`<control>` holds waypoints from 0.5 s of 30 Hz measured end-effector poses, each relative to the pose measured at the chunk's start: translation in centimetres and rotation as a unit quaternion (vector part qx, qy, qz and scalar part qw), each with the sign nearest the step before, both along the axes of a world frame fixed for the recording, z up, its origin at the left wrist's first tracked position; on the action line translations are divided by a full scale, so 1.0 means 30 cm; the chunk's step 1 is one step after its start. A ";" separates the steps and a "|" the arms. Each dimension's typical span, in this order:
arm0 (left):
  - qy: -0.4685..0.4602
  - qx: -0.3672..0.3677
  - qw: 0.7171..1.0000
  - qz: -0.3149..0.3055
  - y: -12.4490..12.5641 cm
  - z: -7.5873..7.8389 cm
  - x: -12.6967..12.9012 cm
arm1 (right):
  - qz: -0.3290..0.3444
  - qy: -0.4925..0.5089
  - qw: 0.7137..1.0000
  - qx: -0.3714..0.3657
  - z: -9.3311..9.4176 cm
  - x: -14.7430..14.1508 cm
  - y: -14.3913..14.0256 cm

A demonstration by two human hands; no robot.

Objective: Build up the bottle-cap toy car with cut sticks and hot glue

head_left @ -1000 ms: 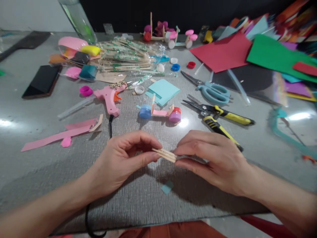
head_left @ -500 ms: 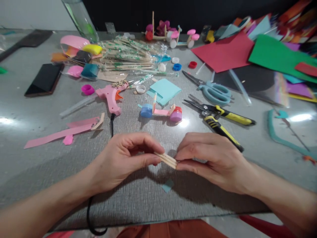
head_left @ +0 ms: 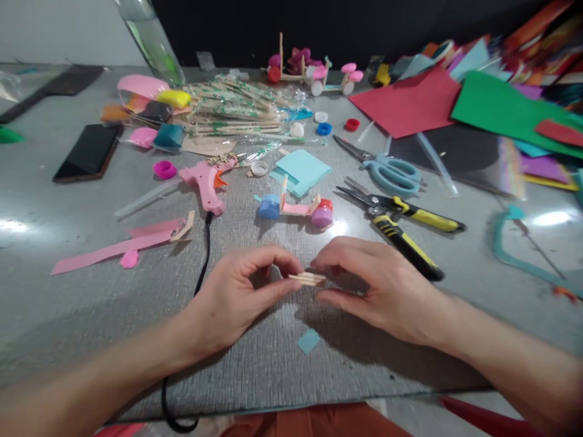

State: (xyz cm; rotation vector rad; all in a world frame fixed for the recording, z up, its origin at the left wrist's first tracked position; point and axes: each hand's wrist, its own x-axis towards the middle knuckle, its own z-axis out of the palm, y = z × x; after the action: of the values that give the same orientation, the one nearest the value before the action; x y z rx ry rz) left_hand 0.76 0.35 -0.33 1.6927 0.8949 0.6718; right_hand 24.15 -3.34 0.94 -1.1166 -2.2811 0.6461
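Between thumb and fingers, my left hand (head_left: 246, 291) pinches a few short pale wooden sticks (head_left: 310, 278) lying side by side, held above the table. My right hand (head_left: 373, 285) is at their other end, thumb and fingers apart, with no clear grip on them. Just beyond both hands stands a small toy scooter (head_left: 296, 209) with a pink deck and wheels made of blue, red and purple caps. A small light-blue paper square (head_left: 308, 341) lies on the table below the sticks.
Left of the scooter lies a pink glue gun (head_left: 204, 182) with a black cord. To the right are yellow-black pliers (head_left: 401, 221) and blue-handled scissors (head_left: 387, 170). Light-blue paper (head_left: 303, 172), wrapped sticks (head_left: 237, 109), a phone (head_left: 88, 153) and coloured sheets (head_left: 410, 100) lie farther back.
My right thumb and fingers have come apart and off the sticks. The sticks, still in my left hand, have turned more level and risen slightly.
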 end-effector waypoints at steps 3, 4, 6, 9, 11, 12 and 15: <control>0.021 0.022 0.999 -0.011 0.000 -0.013 0.003 | -0.003 -0.019 1.000 0.025 -0.023 -0.012 0.000; 0.025 0.033 0.999 -0.014 0.001 -0.018 0.002 | -0.008 -0.026 0.999 0.033 -0.027 -0.012 0.001; 0.032 0.057 0.998 -0.016 0.003 -0.026 -0.002 | -0.018 -0.043 0.998 0.049 -0.029 -0.008 0.003; 0.054 0.085 0.995 -0.019 0.008 -0.029 -0.011 | -0.026 -0.069 0.996 0.055 -0.026 0.001 0.006; 0.081 0.113 0.990 -0.022 0.013 -0.025 -0.016 | -0.026 -0.079 0.995 0.048 -0.026 0.005 0.008; 0.094 0.130 0.987 -0.021 0.016 -0.022 -0.018 | -0.024 -0.080 0.995 0.046 -0.027 0.005 0.010; 0.123 0.177 0.976 -0.026 0.024 -0.013 -0.022 | -0.016 -0.083 0.995 0.057 -0.033 0.001 0.015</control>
State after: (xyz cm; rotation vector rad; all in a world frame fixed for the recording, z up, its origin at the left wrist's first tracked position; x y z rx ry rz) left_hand 0.09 1.07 -0.73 2.1468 0.9386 0.6202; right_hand 24.18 -2.88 -0.05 -1.1886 -2.4005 0.4190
